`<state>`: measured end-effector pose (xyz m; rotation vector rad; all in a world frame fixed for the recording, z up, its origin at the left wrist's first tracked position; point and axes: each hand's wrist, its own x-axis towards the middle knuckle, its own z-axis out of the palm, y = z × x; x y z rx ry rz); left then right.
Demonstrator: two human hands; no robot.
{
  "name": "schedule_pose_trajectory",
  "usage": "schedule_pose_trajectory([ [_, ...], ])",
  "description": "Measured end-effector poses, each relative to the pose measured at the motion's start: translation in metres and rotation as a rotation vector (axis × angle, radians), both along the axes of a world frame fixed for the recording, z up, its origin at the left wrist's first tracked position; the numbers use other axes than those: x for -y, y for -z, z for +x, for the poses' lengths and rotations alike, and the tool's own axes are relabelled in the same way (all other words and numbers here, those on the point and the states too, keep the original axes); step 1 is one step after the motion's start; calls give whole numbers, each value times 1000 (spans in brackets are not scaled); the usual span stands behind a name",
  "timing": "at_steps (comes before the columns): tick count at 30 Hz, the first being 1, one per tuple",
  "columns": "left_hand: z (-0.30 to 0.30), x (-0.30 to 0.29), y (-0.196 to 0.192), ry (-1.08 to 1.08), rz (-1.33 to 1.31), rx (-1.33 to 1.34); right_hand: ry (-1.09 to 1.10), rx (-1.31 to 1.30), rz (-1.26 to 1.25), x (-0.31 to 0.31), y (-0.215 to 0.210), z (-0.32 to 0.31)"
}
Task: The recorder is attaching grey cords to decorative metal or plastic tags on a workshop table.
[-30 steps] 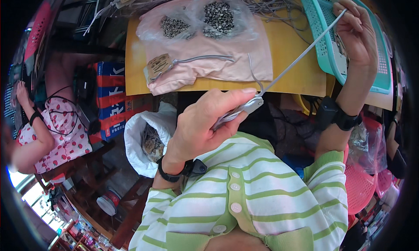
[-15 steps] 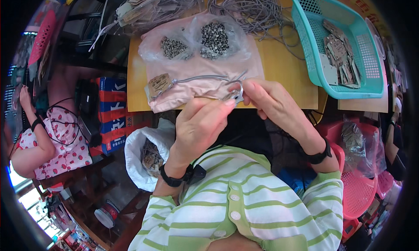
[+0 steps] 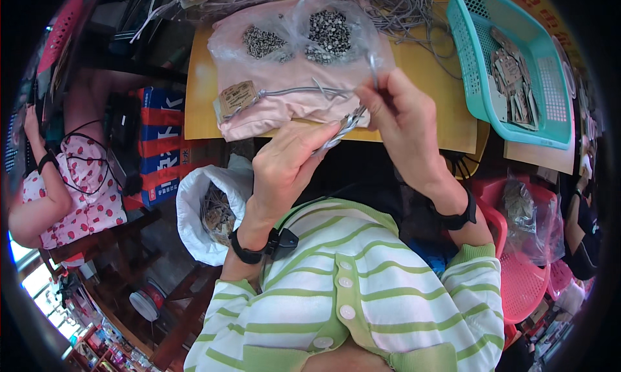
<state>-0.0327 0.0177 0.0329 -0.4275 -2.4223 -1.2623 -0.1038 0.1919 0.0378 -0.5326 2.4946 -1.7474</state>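
Grey cord (image 3: 374, 71), earlier stretched toward the teal basket (image 3: 482, 100), was now drawn in; left hand (image 3: 291, 162) pinched metal pliers (image 3: 346, 123), right hand (image 3: 404, 123) gripped the cord.

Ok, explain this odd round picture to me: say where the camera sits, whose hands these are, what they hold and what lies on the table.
The picture comes from a wide fisheye camera worn on a person's head, looking down, so straight edges bend near the rim. The striped sleeves at the bottom are that person's own arms. The left hand grips a small bundle of silvery metal pieces. The right hand pinches a thin grey cord just above them. On the yellow table lie clear plastic bags of small metal parts, a pink cloth with a tan tag, a tangle of grey cords and a teal basket of tags. At the left edge sits another person.
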Motion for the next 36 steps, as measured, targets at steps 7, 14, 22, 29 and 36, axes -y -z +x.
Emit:
schedule_pose_trajectory([
  [7, 7, 0, -9, -32, 84, 176, -239, 398, 280, -26, -16, -35],
  [14, 3, 6, -12, -46, 197, 116, -666, 14, 255, -9, -53, -32],
  [22, 17, 30, -31, -102, 270, 236, -569, -388, 446, -27, -64, -29],
  [29, 7, 28, -3, -1, 703, 462, -539, -323, 434, -27, -64, -32],
  [36, -10, 31, -33, 81, -129, 203, -474, -624, 416, -18, -62, -24],
])
